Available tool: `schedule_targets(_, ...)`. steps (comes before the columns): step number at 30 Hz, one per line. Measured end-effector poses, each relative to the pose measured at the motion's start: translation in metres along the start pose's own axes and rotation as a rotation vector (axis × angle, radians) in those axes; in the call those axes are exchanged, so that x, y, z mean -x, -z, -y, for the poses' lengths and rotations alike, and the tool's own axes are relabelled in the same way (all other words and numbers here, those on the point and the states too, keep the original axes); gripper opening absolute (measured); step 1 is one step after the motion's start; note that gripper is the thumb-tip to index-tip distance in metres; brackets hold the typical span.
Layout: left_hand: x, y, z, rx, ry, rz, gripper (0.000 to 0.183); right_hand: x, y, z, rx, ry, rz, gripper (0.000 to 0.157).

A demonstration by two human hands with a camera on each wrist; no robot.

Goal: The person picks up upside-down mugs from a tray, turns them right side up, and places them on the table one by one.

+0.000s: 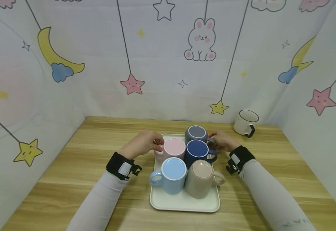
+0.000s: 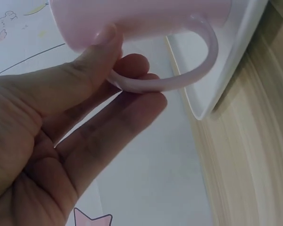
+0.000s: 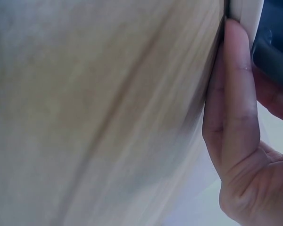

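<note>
Six mugs, one tray [image 1: 185, 204]. Five sat upside down on it: pink mug [image 1: 174, 147], grey mug [image 1: 197, 132], navy mug [image 1: 197, 149], light-blue mug [image 1: 173, 173], beige mug [image 1: 199, 179]. White mug [image 1: 243, 124] stood upright on table [image 1: 81, 160]. Left hand [image 1: 146, 141] pinched pink handle [image 2: 179, 84]; right hand [image 1: 223, 141], fingers nearly straight, touched tray edge.

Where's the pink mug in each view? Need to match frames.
Head: pink mug just below picture centre, behind the light blue mug.
Left wrist: pink mug across the top, handle below it.
Right wrist: not in it.
Shared landmark: white tray, at upper right in both wrist views.
</note>
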State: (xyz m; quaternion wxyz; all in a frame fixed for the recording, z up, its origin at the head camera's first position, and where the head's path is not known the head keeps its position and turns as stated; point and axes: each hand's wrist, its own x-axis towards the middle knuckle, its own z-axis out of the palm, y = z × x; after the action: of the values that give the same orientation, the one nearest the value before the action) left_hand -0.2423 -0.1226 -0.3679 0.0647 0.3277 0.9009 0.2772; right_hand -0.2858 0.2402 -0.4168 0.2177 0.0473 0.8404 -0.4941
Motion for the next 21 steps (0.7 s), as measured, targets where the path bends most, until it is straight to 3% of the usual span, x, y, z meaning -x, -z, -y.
schedule_targets(6,-0.0003,0.0006,-0.0027,-0.022,0.001,0.015,0.005,-0.0017,0.0013,-0.0022,0.008,-0.005,0.001,0.045)
schedule_targets(14,-0.0028,-0.0003,-0.0034,-0.076,-0.050,0.013,0.005,-0.0010,0.0036,-0.0023,-0.003,0.016,0.019,0.042)
schedule_targets(21,0.0002,0.0016,0.0015,-0.045,-0.066,-0.021,0.007,0.0015,0.0016,-0.0004,-0.009,0.006,0.024,0.045)
